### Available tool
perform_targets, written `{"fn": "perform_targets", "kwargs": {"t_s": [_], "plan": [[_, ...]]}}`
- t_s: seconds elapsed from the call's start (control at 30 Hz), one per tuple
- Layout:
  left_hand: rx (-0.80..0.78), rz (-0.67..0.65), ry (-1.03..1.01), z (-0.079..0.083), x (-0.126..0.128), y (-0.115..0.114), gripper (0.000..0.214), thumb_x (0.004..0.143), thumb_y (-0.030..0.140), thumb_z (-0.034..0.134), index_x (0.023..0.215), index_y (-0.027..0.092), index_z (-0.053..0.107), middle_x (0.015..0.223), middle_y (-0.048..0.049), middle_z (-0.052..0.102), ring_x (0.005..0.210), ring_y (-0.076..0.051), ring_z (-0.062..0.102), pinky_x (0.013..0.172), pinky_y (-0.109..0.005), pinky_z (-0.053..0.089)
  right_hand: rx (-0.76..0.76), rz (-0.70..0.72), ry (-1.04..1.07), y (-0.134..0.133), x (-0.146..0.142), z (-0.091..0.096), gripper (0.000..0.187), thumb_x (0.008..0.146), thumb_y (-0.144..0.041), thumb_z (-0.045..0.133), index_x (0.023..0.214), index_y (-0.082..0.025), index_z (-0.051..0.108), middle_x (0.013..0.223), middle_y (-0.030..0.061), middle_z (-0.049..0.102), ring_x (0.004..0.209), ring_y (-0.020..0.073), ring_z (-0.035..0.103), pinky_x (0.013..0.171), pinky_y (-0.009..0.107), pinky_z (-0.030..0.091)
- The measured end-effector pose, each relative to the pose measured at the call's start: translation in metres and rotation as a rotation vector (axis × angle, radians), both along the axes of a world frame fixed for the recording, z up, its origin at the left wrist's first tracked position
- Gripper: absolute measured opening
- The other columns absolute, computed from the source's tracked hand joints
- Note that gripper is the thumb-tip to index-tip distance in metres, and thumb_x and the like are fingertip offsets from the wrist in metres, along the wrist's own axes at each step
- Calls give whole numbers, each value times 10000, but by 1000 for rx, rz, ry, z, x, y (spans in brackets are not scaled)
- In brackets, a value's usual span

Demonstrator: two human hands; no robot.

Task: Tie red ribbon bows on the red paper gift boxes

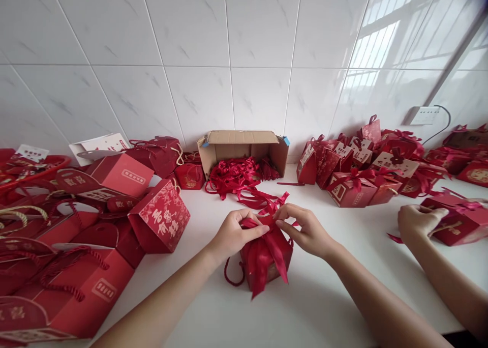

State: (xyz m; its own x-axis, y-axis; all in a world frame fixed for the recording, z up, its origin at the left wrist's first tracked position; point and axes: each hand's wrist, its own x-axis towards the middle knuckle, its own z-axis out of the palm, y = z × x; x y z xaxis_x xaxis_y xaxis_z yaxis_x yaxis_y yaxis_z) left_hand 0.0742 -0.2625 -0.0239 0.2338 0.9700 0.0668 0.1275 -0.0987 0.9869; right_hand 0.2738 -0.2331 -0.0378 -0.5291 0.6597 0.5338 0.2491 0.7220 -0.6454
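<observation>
A small dark red gift box (280, 275) stands on the white table in front of me, with a loop of red cord at its left side. Red satin ribbon (262, 259) lies over its top, and its loose ends hang down the front. My left hand (238, 233) is closed on the ribbon at the top of the box, thumb pointing right. Opposite it, my right hand (305, 229) pinches ribbon between thumb and fingertips. The fingers of both hands nearly meet above the box, partly hiding the ribbon between them.
An open cardboard box (218, 149) of red ribbons stands against the tiled wall. Red gift boxes (110, 287) are heaped at left, beribboned boxes (353, 187) at back right. At far right, another person's hand (415, 221) touches a red box (459, 221).
</observation>
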Motion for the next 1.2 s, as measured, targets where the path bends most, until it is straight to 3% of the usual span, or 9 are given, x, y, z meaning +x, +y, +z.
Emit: {"fn": "perform_targets", "kwargs": {"t_s": [0.17,0.4,0.53,0.73,0.93,1.2], "plan": [[15,-32,-4,-1,-2,2,289,652,287,755,578,165,504,651,-7,630,750,-166,614,785,-305,461,-14,10,-31,2,7,1,159,911,-274,466,771,-205,492,936,72,628,840,181,577,727,315,465],[-80,-47,-26,1,-5,-2,250,646,300,767,718,145,584,637,21,605,540,-86,526,540,-207,408,-33,37,-44,1,7,-1,133,915,-248,463,791,-203,479,1042,79,627,903,180,585,761,316,469],[-54,1,-53,0,-4,-3,262,714,366,709,664,139,588,575,28,571,538,-82,506,539,-198,390,-9,54,-44,1,8,-1,135,912,-237,463,785,-200,485,1038,78,625,910,182,590,754,313,475],[-90,-24,-40,-2,-2,-3,234,666,322,754,685,140,608,622,7,632,495,-86,520,506,-212,399,44,68,-65,1,11,2,139,911,-231,462,778,-205,491,1019,86,616,909,188,584,758,330,482],[-115,-42,-57,-5,-3,0,243,637,307,774,644,145,593,474,23,588,478,-108,536,510,-224,413,89,75,-85,3,16,4,162,917,-254,451,770,-207,501,1094,111,613,938,205,596,756,343,497],[-129,-92,-96,-2,-10,-1,274,614,279,794,710,146,575,644,9,631,541,-93,547,555,-222,435,71,64,-101,1,14,3,130,924,-241,438,812,-212,499,1037,92,631,913,195,594,747,333,492]]}}
